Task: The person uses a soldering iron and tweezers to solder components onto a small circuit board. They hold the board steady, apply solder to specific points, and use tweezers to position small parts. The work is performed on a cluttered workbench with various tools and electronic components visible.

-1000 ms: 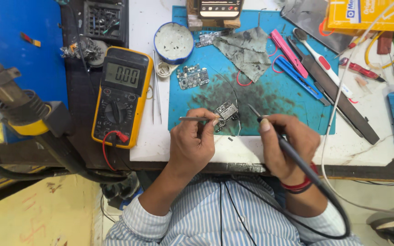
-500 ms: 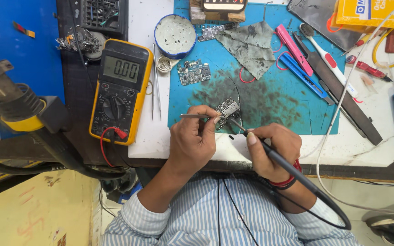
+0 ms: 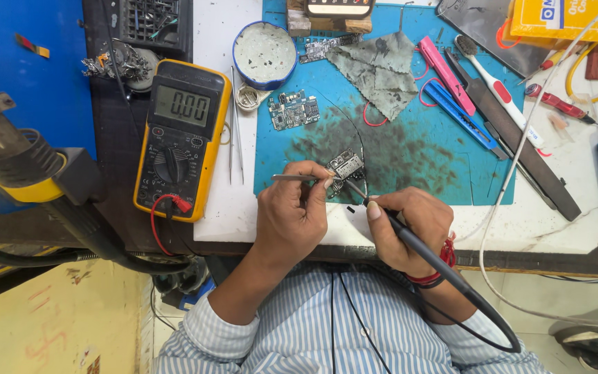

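My left hand (image 3: 295, 215) grips metal tweezers (image 3: 297, 178) whose tips reach a small circuit board (image 3: 345, 165) on the stained blue work mat (image 3: 417, 149). My right hand (image 3: 410, 225) holds a black soldering iron (image 3: 410, 242) like a pen, its tip touching the lower edge of that board. The iron's black cable loops down over my striped shirt. A second small circuit board (image 3: 293, 111) lies further up the mat.
A yellow multimeter (image 3: 181, 138) sits left of the mat, spare tweezers (image 3: 235, 125) beside it. A round blue tin (image 3: 264, 45), grey cloth (image 3: 378, 69), pink (image 3: 444, 66) and blue (image 3: 461, 114) tools, a toothbrush (image 3: 493, 83) and a hot-air handle (image 3: 15, 163) surround the work.
My right hand has brought the soldering iron leftward until its tip meets the board. The left hand keeps the tweezers steady on it.
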